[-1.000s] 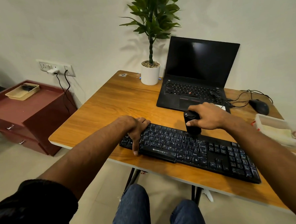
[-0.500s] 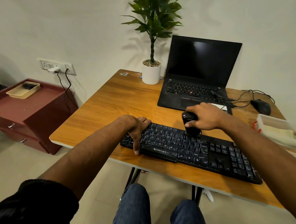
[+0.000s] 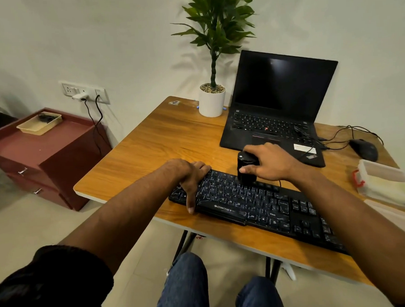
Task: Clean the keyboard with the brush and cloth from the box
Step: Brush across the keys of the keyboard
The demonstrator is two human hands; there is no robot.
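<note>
On the wooden surface [image 3: 154, 141], in the head view, a black keyboard [image 3: 253, 204] is lying slanted along the near edge, its left end nearer the middle of the surface and its right end running toward the lower right. The left end of the keyboard is being pressed down by the left hand [image 3: 191, 177], whose fingers are spread fairly straight across the keys, the thumb reaching down over the front edge. A black brush [image 3: 245, 167] is being gripped by the right hand [image 3: 272, 161], fingers curled round its stubby body, and its lower end is being held against the upper rows of keys near the middle of the keyboard. A clear plastic box [image 3: 386, 186] with a red clasp is sitting at the right edge of the surface, well apart from the brush, with something pale lying inside; whether that is the cloth cannot be told. Behind the keyboard an open laptop [image 3: 274, 107] with a dark screen is standing, a potted plant [image 3: 213, 82] just beside it on the left and a black mouse [image 3: 364, 149] with its cable to the right. A dark red cabinet [image 3: 44, 161] carrying a shallow tray [image 3: 39, 123] is standing by the wall on the left.
</note>
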